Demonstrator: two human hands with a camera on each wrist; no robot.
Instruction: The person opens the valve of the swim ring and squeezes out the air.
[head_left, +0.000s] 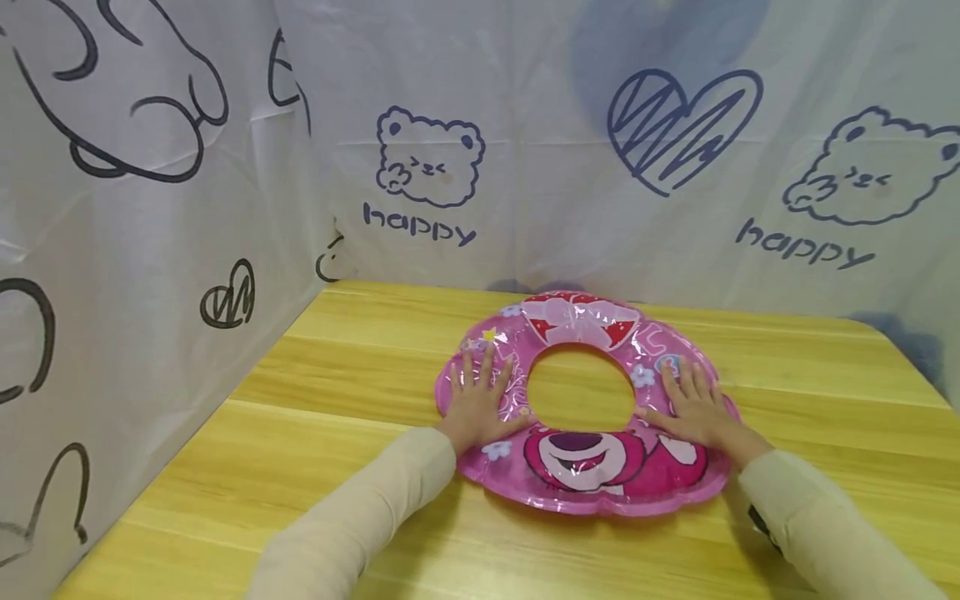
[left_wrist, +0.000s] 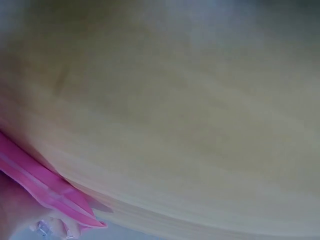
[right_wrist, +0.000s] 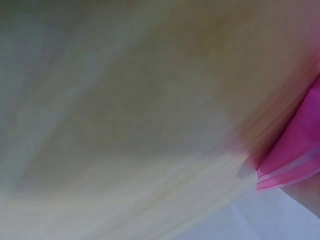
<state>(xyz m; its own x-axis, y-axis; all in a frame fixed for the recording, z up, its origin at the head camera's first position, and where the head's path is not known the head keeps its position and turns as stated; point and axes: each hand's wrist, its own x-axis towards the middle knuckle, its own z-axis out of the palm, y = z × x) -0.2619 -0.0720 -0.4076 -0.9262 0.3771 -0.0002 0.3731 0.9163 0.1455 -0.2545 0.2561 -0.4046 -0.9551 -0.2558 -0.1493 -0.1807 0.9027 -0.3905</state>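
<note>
An inflated pink swim ring with a cartoon bear face and a red bow print lies on the wooden table. My left hand rests on its left side, fingers spread and straight. On the opposite side, my right hand lies across the ring with its fingers extended. The left wrist view catches the ring's pink edge at lower left, beside part of the hand. At the right of the right wrist view, the pink edge shows too, with a bit of skin below it.
The wood-grain table stretches around the ring. A white curtain printed with bears, hearts and "happy" hangs behind the table, and another printed sheet hangs along the left side.
</note>
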